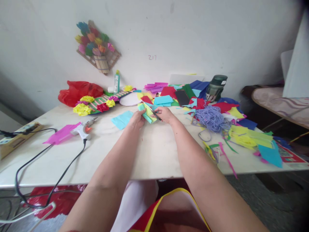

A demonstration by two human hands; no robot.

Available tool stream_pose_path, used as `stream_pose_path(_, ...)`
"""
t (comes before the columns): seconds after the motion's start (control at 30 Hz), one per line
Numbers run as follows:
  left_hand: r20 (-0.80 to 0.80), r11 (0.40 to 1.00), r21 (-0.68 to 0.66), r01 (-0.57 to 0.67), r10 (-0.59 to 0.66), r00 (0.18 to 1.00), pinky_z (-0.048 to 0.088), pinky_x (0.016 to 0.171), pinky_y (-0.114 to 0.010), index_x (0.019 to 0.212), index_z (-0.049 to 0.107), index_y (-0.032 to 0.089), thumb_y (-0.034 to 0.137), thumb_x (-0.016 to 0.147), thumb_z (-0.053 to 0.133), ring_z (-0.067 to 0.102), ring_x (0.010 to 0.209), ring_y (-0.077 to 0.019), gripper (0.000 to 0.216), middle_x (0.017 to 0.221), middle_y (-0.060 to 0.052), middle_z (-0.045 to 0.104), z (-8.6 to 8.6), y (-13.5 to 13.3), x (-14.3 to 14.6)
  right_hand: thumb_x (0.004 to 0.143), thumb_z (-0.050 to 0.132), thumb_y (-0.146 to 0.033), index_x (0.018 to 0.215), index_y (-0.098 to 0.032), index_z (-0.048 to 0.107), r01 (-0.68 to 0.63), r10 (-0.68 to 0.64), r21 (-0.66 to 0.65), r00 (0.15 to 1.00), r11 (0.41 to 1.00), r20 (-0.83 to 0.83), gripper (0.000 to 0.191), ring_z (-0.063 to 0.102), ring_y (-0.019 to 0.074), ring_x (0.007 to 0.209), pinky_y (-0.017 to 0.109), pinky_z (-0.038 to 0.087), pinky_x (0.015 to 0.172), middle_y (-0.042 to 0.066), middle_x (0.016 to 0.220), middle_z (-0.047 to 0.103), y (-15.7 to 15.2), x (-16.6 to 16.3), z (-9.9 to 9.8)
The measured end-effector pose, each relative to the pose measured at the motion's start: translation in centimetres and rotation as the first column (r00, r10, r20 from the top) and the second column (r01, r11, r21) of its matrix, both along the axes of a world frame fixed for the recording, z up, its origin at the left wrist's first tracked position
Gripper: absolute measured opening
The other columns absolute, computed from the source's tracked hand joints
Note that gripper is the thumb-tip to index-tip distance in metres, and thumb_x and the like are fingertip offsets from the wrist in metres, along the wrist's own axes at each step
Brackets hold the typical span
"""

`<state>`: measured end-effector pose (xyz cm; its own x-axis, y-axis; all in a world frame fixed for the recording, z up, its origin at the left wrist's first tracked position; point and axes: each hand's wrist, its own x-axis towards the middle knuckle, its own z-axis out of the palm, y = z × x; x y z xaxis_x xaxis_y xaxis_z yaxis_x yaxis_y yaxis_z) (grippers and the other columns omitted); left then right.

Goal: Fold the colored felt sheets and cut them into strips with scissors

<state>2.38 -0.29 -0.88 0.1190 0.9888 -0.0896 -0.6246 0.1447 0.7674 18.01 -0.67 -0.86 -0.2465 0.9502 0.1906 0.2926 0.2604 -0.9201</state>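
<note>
My left hand (139, 118) is closed on a folded strip of green paper (147, 117) above the middle of the table. In my right hand (164, 114) is a pair of scissors (151, 110), its fingers closed about the dark handles. The blades point up and left, across the green paper; whether they cut into it I cannot tell. Yellow paper shows just behind the strip. A light blue sheet (122, 120) lies left of my left hand. Beyond my right hand rests a stack of folded light blue paper (163, 100).
A white glue gun (82, 130) with a black cord lies at left on pink paper (61, 133), near a power strip (18, 138). Purple yarn (211, 118), paper scraps and a dark green jar (215, 87) stand at right. A flower-decorated piece (101, 103) lies at back left.
</note>
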Motion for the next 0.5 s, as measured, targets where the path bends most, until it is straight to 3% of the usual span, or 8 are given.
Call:
stream_pose_path(0.1,0.000,1.000,-0.013,0.004,-0.004,1.000,0.055,0.076,-0.031,0.100,0.064,0.008,0.007,0.076,0.055,0.068,0.078,-0.0201,0.026,0.087,-0.011,0.071,0.0,0.0,0.0,0.056,0.073,-0.042,0.075,-0.017,0.061,0.037,-0.037,0.014,0.999,0.999,-0.007,0.033,0.036,0.0050,0.036,0.019,0.027,0.034,-0.008,0.051,0.052,-0.2,-0.2,0.1)
stream_pose_path(0.5,-0.028,0.999,-0.035,-0.034,0.033,0.999,0.055,0.074,-0.028,0.097,0.064,0.009,0.005,0.077,0.053,0.068,0.075,-0.0182,0.023,0.082,-0.008,0.071,0.3,-0.1,0.3,0.059,0.075,-0.039,0.066,-0.016,0.055,-0.017,0.008,-0.058,0.990,0.998,-0.141,0.031,0.034,0.0042,0.033,0.019,0.027,0.033,-0.010,0.040,0.043,-1.6,-0.6,1.4)
